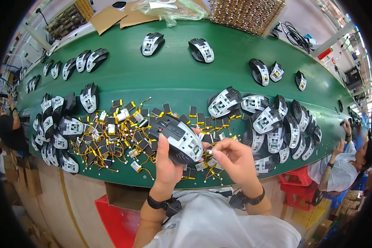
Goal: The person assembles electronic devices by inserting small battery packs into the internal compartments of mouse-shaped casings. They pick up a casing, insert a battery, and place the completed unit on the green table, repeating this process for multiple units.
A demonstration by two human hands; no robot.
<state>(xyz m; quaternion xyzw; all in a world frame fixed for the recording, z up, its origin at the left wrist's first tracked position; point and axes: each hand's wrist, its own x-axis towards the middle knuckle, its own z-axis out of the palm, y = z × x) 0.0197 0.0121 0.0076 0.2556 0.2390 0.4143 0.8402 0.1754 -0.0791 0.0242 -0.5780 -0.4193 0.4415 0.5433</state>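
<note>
My left hand (166, 163) grips an open black and white computer mouse shell (178, 138), held up over the near edge of the green belt (161, 78). My right hand (232, 159) is right beside the shell's lower right end, fingertips pinched on a small part that I cannot make out. Under and left of the hands lies a heap of small black battery packs with yellow wires (115, 132).
Piles of mouse shells lie at left (56, 128) and right (277, 124), with single ones further back (201, 50). Cardboard (124, 16), a plastic bag and a wicker tray (248, 14) sit at the far edge. Other people work at left (8, 128) and right (343, 165). A red crate (120, 219) stands below.
</note>
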